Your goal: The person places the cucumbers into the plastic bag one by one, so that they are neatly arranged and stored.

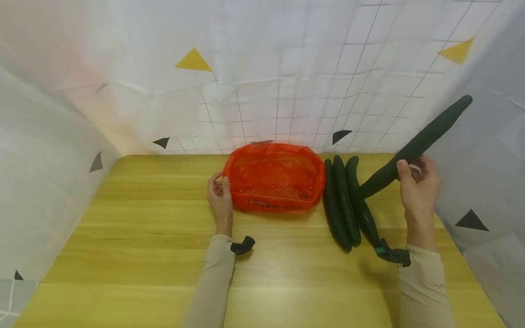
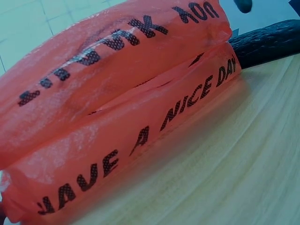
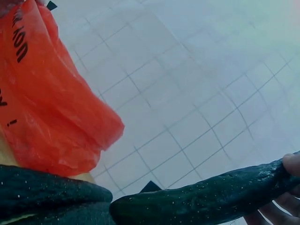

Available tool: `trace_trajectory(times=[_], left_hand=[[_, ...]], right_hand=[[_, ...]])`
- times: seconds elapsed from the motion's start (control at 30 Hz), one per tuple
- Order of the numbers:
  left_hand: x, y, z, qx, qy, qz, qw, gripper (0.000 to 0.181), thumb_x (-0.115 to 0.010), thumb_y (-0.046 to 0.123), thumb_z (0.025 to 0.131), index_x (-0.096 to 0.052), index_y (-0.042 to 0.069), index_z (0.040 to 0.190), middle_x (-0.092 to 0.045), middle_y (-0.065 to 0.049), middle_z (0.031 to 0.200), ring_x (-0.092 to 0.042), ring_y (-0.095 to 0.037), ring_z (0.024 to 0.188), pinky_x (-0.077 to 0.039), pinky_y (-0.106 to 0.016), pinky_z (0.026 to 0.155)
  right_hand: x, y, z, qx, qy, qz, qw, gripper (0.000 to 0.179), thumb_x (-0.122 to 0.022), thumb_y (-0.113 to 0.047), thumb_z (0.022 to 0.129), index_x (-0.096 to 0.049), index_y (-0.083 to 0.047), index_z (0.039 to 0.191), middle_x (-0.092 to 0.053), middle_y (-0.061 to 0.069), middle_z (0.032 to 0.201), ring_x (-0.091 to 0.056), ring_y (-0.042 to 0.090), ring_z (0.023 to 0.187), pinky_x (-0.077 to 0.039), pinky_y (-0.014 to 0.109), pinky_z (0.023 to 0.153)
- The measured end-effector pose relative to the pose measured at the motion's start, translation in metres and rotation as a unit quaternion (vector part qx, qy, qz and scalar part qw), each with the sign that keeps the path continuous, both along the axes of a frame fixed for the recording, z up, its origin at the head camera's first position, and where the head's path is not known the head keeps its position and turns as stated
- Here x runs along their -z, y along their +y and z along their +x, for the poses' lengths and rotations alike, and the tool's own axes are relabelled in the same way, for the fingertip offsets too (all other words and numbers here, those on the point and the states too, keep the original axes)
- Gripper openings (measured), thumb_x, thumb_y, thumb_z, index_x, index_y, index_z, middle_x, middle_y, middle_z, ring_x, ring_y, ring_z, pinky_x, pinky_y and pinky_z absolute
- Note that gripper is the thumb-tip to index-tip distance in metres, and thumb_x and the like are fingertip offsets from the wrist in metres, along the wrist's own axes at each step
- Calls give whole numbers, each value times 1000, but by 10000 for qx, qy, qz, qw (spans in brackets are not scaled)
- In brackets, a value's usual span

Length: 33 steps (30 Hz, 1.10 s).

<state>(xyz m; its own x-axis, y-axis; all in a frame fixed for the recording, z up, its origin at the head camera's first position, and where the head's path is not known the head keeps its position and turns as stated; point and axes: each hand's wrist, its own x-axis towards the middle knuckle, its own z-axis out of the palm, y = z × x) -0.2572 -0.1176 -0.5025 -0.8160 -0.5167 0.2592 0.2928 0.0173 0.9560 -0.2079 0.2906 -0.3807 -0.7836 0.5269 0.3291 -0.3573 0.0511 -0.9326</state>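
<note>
A red plastic bag (image 1: 270,205) stands on the table with its mouth spread wide, and black lettering runs along its side in the left wrist view. My left hand (image 1: 220,196) holds the bag's left rim, thumb on the near side. In my right hand (image 1: 420,187) is a long dark green cucumber (image 1: 418,143), gripped near its middle and slanting up to the right. Its lower end overlaps one of three cucumbers (image 1: 338,205) that lie side by side, right of the bag. The right wrist view shows fingers (image 3: 293,164) around the held cucumber.
The wooden table (image 1: 143,237) ends at a white sheet wall (image 1: 279,105) with grid lines and yellow and black triangles. More sheeting encloses the left and right sides. Each wrist wears a small black camera mount (image 1: 243,246).
</note>
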Motion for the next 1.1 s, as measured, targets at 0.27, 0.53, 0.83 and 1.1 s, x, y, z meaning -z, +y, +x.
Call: trace_trajectory(times=[0.27,0.53,0.83,1.1], left_hand=[[-26,2,17,61,-82,-97,9999,34,-59,20,93,-58,-1,119,-53,0,86,-51,-9,71,-42,-18,66],[-32,4,18,191,-38,37,9998,35,-59,18,93,-57,-3,121,-53,-9,89,-50,-10,72,-42,-18,66],[-31,3,17,174,62,-81,9998,35,-59,18,93,-57,-5,120,-54,-10,89,-50,-10,71,-43,-18,66],[-29,4,17,182,6,-29,9998,34,-58,18,93,-57,-4,119,-54,-12,89,-50,-10,71,-43,-17,67]], right_hand=[[-7,-10,-1,-234,768,-506,9955,36,-69,-2,82,-58,-1,116,-58,10,103,-62,16,83,-54,18,74],[-13,-21,-3,-532,1527,-799,9836,39,-68,4,80,-55,4,117,-55,14,101,-61,20,83,-55,25,76],[-20,-40,-4,-866,1640,-994,9776,42,-65,6,82,-50,2,121,-55,15,105,-62,22,89,-56,28,75],[-27,-54,-12,-1210,1729,-841,9738,46,-63,8,83,-47,1,125,-55,15,108,-64,24,91,-55,31,78]])
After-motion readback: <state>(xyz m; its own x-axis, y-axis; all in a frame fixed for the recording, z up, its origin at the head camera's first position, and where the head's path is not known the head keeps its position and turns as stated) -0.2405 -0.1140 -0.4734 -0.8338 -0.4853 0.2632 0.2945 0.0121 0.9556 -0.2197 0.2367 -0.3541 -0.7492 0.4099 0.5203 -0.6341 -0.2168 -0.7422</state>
